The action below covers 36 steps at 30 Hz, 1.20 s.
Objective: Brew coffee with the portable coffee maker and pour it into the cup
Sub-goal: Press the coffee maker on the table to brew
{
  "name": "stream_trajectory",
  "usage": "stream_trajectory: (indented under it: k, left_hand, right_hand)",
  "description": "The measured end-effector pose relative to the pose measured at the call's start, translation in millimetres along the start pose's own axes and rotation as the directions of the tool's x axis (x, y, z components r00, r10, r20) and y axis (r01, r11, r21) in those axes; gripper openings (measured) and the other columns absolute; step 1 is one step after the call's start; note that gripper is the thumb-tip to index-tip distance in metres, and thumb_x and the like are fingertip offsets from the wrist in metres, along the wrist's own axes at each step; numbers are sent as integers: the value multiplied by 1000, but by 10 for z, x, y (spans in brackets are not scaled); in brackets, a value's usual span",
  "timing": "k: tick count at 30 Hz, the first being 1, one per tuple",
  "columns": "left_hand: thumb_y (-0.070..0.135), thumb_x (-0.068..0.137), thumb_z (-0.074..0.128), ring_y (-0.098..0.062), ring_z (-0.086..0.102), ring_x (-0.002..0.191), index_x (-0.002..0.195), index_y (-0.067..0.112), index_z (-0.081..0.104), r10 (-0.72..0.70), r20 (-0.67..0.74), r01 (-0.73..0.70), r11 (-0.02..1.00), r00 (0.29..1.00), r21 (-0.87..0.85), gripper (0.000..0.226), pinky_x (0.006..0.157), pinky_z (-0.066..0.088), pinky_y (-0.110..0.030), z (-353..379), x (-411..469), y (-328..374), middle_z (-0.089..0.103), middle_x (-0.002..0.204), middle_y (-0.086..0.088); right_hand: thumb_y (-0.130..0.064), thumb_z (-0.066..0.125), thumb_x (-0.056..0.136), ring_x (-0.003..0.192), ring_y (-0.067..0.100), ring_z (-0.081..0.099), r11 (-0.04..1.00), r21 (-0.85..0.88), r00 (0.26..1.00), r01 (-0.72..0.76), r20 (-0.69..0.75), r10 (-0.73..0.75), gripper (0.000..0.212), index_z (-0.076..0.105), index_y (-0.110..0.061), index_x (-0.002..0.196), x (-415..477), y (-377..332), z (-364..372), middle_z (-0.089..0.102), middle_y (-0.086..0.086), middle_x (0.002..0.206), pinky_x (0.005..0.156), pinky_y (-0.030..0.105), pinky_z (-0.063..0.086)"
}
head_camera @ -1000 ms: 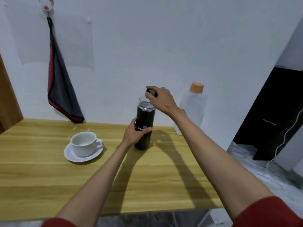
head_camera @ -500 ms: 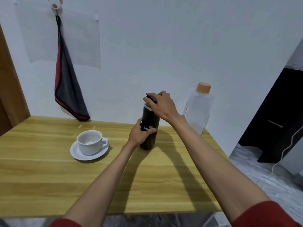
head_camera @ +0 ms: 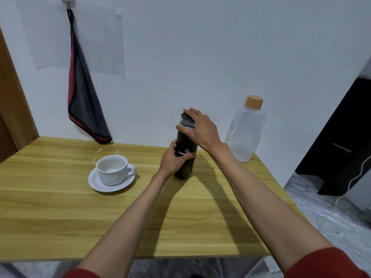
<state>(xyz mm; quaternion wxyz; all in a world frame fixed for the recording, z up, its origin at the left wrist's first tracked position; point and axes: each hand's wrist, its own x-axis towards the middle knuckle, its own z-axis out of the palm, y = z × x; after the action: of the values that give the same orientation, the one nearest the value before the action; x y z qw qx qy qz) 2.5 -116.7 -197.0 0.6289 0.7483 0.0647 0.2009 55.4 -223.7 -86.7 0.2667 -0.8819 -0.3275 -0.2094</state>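
Portable coffee maker (head_camera: pixel 185 157), black cylinder, stands upright on the wooden worktop (head_camera: pixel 60 207), toward the far edge, roughly centre of view. Left hand (head_camera: pixel 173 159) is wrapped around its mid body, thumb across the front just under a small light band with a round button, fingers curled round the far side; closed grip on the body. Right hand (head_camera: pixel 200 128) sits over the top end, fingers (head_camera: pixel 192 112) draped over the dark lid (head_camera: pixel 185 116), thumb on the near side at the silver collar (head_camera: pixel 187 125) below it; closed on the lid, palm to the right of it. Cannot tell whether the lid is seated fully or loose; a strip of the silver collar shows between lid and black body. White cup (head_camera: pixel 111 169) sits on a white saucer (head_camera: pixel 96 182) left of the coffee maker, well apart from it, handle pointing right, looks empty inside. Clear plastic bottle (head_camera: pixel 245 133) with orange cap (head_camera: pixel 254 102) stands upright at the worktop's far right corner, against the white wall (head_camera: pixel 200 47), near the right wrist but not touching. Grey cloth with red edging (head_camera: pixel 84 101) hangs from a hook on the wall, upper left, lower tip just above the worktop's back edge. Both forearms bare, red sleeves (head_camera: pixel 321 263) at bottom of view. Dark furniture and a white cable on the floor at right.
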Motion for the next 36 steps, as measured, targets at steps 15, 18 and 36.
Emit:
stream_trajectory:
  k: [15, 18, 36]
  left_hand:
    - [39, 78, 83, 7, 61, 103, 124, 47, 56, -84, 205, 87, 996, 975, -5, 54, 70, 50, -14, -264, 16, 129, 63, 113, 25]
    - [33, 77, 85, 15, 58, 97, 106, 55, 60, -109, 178, 117, 992, 978, -38, 45, 67, 48, -14, -261, 26, 137, 65, 102, 31]
    - [35, 77, 84, -6, 60, 106, 134, 41, 56, -122, 179, 143, 984, 976, -110, 64, 70, 49, -24, -260, 27, 115, 60, 124, 8]
  right_hand:
    - [-53, 60, 91, 129, 24, 52, 1000, -1, 999, -5, 39, 5, 61, 46, -29, 146, -14, -29, -25, 38, -7, 156, 98, 39, 44]
    - [-53, 60, 91, 130, 23, 52, 1000, 8, 999, 2, 41, -2, 62, 46, -28, 146, -23, -31, -31, 38, -5, 156, 100, 40, 43]
    - [-53, 60, 91, 132, 22, 50, 1000, 4, 999, -2, 35, 2, 62, 46, -28, 146, -15, -18, -19, 38, -4, 157, 100, 39, 42]
